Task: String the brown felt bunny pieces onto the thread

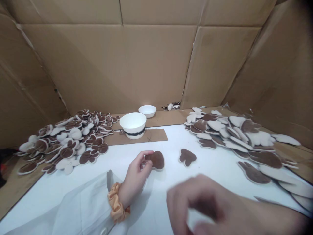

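My left hand (137,178) pinches the edge of a brown plush piece (156,160) that lies on the white table (73,189). An orange scrunchie (116,202) sits on that wrist, above a white sleeve. My right hand (207,205) hovers low in the foreground, smeared by motion, so its fingers are unclear. A second brown bunny-shaped piece (187,157) lies alone on the table just right of the held one, apart from both hands.
A heap of small brown-and-white round pieces (68,143) covers the left side. A heap of larger bunny-shaped pieces (244,140) fills the right. Two white bowls (133,125) (147,111) stand at the back on cardboard strips. Cardboard walls (146,58) enclose the table.
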`<action>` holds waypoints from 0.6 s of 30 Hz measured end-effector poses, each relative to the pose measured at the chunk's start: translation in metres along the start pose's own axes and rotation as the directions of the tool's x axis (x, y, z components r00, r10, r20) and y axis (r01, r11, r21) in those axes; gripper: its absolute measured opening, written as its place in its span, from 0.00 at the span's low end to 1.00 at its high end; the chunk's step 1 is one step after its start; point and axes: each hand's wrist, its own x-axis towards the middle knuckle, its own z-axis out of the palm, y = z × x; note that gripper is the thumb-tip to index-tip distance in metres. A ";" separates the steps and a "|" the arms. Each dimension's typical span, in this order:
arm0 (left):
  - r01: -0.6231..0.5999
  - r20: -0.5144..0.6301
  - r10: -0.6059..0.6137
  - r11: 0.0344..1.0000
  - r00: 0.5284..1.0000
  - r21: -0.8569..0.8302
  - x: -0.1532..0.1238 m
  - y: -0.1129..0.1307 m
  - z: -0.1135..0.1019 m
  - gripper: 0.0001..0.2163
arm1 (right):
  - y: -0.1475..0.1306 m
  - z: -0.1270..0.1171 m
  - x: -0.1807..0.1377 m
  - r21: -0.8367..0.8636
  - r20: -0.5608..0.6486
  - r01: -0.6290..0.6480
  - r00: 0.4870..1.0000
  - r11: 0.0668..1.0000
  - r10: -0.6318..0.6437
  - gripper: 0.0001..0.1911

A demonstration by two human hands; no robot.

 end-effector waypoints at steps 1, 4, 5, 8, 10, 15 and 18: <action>-0.012 -0.005 0.012 1.000 1.000 0.000 0.000 0.000 0.000 0.13 | 0.006 -0.005 0.005 -0.111 -0.076 0.000 0.997 0.994 -0.008 0.15; -0.025 -0.006 0.025 0.999 1.000 0.024 0.000 0.000 -0.002 0.13 | 0.032 -0.025 0.021 -0.339 -0.346 -0.231 0.932 0.912 0.107 0.10; -0.022 0.001 0.022 0.999 1.000 0.039 0.001 0.000 -0.002 0.13 | 0.042 -0.031 0.025 -0.355 -0.392 -0.279 0.911 0.892 0.128 0.10; -0.026 0.013 0.025 0.997 1.000 0.073 0.003 -0.002 -0.003 0.13 | 0.069 -0.044 0.031 -0.433 -0.459 -0.313 0.884 0.846 0.092 0.09; -0.035 0.011 0.034 0.996 0.999 0.087 0.004 -0.003 -0.004 0.13 | 0.080 -0.047 0.032 -0.490 -0.501 -0.332 0.864 0.806 0.051 0.09; -0.055 0.013 0.053 0.977 0.999 0.208 0.003 -0.004 -0.004 0.14 | 0.089 -0.044 0.032 -0.574 -0.517 -0.357 0.856 0.737 0.012 0.07; -0.078 0.031 0.073 0.967 0.997 0.243 0.003 -0.005 -0.005 0.15 | 0.092 -0.038 0.035 -0.615 -0.498 -0.327 0.866 0.717 -0.032 0.07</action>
